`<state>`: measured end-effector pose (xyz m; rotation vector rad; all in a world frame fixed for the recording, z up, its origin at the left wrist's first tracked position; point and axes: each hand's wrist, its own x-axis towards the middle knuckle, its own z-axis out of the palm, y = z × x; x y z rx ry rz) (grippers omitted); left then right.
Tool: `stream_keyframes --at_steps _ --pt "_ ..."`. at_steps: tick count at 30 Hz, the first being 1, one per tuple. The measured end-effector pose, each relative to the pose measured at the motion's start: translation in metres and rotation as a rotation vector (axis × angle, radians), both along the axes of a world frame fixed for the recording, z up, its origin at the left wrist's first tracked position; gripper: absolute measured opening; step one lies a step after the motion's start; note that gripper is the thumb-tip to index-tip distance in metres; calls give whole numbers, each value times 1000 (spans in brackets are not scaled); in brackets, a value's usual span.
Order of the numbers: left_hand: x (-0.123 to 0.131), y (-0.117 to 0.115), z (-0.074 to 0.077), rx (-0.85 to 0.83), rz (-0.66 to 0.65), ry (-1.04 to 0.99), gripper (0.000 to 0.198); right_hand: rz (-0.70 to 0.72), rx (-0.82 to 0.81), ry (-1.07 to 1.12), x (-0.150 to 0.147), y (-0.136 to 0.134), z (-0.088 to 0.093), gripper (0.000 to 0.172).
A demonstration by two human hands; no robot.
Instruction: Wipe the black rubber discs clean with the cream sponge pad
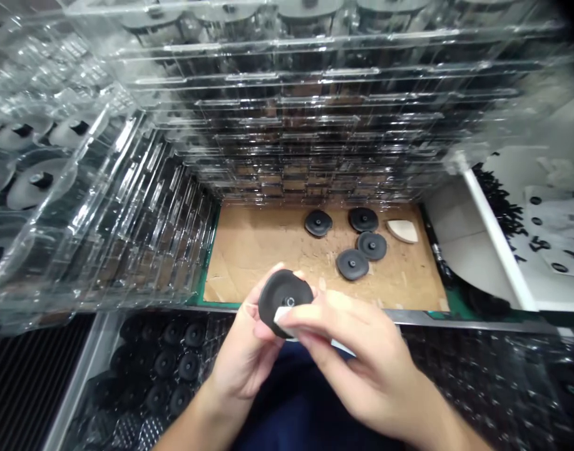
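A round black part (273,299) with a small raised hub is tilted up in my left hand (244,351), whose fingers and thumb close round its rim. My right hand (357,351) pinches a small white piece (281,314) and presses it against the face of the black part, beside the hub. Beyond my hands, on a sheet of brown cardboard (253,244), lie several similar black parts, one of them (318,222) apart from the others. A cream-coloured wedge-shaped piece (403,230) rests at the cardboard's right.
Tall stacks of clear plastic trays (287,125) stand behind and at the left. At the right, a white bin (502,244) holds small black pieces. Trays of black parts (164,363) sit low at the left, below the table's front edge.
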<state>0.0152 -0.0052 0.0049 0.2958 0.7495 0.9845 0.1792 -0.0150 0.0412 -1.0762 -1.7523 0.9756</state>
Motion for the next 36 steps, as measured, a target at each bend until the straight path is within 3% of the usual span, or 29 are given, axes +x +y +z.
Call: stream_keyframes --at_steps 3,7,10,12,14,17,18,22,25,27,30,33,36 --pt "-6 1 -4 -86 27 -8 49 26 -250 -16 5 -4 -17 17" --pt "-11 4 -4 -154 46 -93 45 -177 -594 20 25 -27 -60 15" --pt "-6 6 -2 -153 30 -89 48 -277 -686 12 30 -37 -68 19" --pt "-1 5 -1 -148 11 -45 50 -346 -559 2 24 -33 -53 19" --pt "2 3 -2 -131 1 10 51 -406 -303 11 11 -21 -29 19" --pt "0 0 -3 -85 -36 48 51 -264 100 34 -11 0 2 23" --pt "-2 -1 -3 -79 -52 48 51 -184 142 29 -17 5 8 24" --pt "-7 -1 -4 -73 -46 78 43 88 -74 -51 -25 14 11 19" --pt "-3 -1 -5 -15 -82 50 27 -40 4 -31 -25 15 6 21" --pt "0 -1 -7 3 -126 8 29 -82 75 10 -22 11 6 24" --pt "-2 1 -8 -9 -135 -31 45 57 -64 -32 -10 1 11 20" --pt "-3 2 -6 -34 -128 -61 50 -52 -129 -207 1 -6 13 18" --pt "-2 1 -2 -81 -117 -12 50 -214 156 -365 1 1 11 21"
